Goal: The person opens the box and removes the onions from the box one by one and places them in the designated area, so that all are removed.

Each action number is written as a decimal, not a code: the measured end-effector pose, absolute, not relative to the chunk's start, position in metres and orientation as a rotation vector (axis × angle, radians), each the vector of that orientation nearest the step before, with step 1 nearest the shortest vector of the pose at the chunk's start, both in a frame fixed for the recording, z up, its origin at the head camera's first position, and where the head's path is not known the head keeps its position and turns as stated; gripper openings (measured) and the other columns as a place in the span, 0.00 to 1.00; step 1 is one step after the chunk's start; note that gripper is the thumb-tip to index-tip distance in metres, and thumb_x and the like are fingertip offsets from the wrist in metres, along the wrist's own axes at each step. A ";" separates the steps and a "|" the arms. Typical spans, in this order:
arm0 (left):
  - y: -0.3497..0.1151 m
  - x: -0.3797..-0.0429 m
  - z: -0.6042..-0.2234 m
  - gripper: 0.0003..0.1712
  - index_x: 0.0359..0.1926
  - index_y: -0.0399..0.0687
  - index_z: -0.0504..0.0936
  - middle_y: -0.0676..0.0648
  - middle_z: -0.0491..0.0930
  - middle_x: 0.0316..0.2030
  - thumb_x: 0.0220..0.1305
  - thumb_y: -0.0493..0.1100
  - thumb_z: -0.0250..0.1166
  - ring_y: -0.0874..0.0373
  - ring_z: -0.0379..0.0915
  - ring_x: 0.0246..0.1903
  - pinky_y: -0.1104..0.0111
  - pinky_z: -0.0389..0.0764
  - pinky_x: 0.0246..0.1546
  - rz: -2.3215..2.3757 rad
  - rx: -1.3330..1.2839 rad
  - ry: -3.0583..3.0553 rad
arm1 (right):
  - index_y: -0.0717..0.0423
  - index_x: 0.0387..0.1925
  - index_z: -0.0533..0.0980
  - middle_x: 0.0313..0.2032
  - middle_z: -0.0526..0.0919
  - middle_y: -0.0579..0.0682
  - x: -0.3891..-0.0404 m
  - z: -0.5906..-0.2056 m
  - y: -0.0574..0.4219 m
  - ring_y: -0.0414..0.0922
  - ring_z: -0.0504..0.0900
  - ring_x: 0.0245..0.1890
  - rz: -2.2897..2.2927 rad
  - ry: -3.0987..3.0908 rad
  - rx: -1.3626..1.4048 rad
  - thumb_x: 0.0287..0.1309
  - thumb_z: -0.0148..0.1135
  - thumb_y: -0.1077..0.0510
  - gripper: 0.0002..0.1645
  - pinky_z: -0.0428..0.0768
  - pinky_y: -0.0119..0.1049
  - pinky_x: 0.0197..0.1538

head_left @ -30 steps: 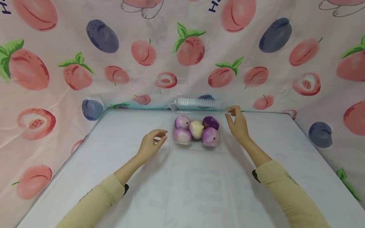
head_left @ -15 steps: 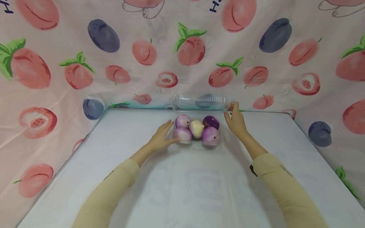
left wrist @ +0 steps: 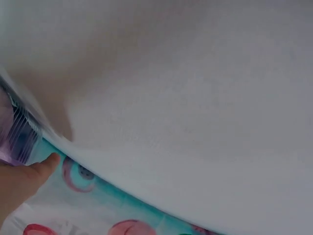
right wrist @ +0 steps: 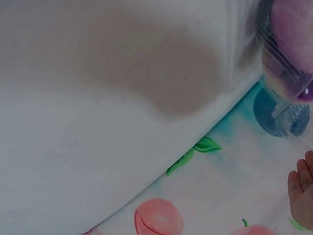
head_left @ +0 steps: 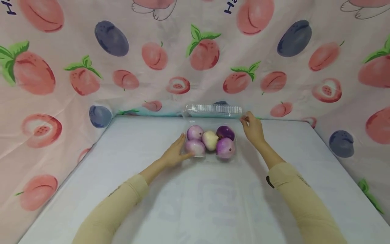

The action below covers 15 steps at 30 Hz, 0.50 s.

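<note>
A clear plastic clamshell box (head_left: 210, 158) lies near the table's far edge, its ribbed lid (head_left: 213, 109) raised at the back. Inside sit several purple onions (head_left: 225, 147) and one pale, peeled-looking onion (head_left: 210, 140). My left hand (head_left: 174, 152) rests along the box's left side, fingers extended, thumb at the front left corner. At the lid's right end, my right hand (head_left: 253, 128) pinches the edge between thumb and fingers. The left wrist view catches part of the left hand (left wrist: 24, 181) beside the box; the right wrist view shows fingertips (right wrist: 304, 176) below the lid.
A white cloth covers the table (head_left: 210, 203). Behind and at both sides hangs a fruit-printed curtain (head_left: 195, 88), close behind the raised lid.
My left hand has moved right to the box and spread along its side. The lid tilted up, then dropped slightly with my right hand. The box has shifted a little toward me.
</note>
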<state>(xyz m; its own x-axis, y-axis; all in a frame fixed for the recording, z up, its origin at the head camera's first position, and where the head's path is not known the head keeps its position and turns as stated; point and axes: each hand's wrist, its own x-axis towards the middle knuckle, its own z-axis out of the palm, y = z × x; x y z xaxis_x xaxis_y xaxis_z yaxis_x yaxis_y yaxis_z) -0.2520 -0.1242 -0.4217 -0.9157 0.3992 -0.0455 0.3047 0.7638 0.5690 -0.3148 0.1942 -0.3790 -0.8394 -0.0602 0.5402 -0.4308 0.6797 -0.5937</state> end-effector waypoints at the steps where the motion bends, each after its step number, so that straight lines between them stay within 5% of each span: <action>1: -0.123 -0.248 -0.422 0.56 0.73 0.39 0.34 0.40 0.32 0.74 0.63 0.67 0.52 0.40 0.32 0.73 0.47 0.45 0.70 0.854 0.562 2.790 | 0.70 0.38 0.70 0.38 0.81 0.69 -0.314 -0.379 0.195 0.66 0.80 0.47 1.016 -2.406 0.389 0.62 0.56 0.67 0.06 0.76 0.55 0.54; 15: -0.119 -0.213 -0.422 0.53 0.73 0.38 0.34 0.38 0.32 0.74 0.66 0.65 0.49 0.38 0.25 0.72 0.36 0.46 0.66 0.746 0.588 2.858 | 0.69 0.35 0.71 0.34 0.83 0.69 -0.307 -0.359 0.202 0.65 0.81 0.44 1.030 -2.493 0.411 0.59 0.59 0.67 0.06 0.77 0.57 0.49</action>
<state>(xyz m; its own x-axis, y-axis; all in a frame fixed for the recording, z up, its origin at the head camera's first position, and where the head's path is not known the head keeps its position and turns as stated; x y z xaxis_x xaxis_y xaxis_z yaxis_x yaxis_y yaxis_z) -0.2131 -0.1191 -0.4216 -0.9157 0.4011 -0.0268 0.3367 0.8018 0.4936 -0.3070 0.2016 -0.3594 -0.8725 -0.1126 0.4754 -0.4153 0.6836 -0.6002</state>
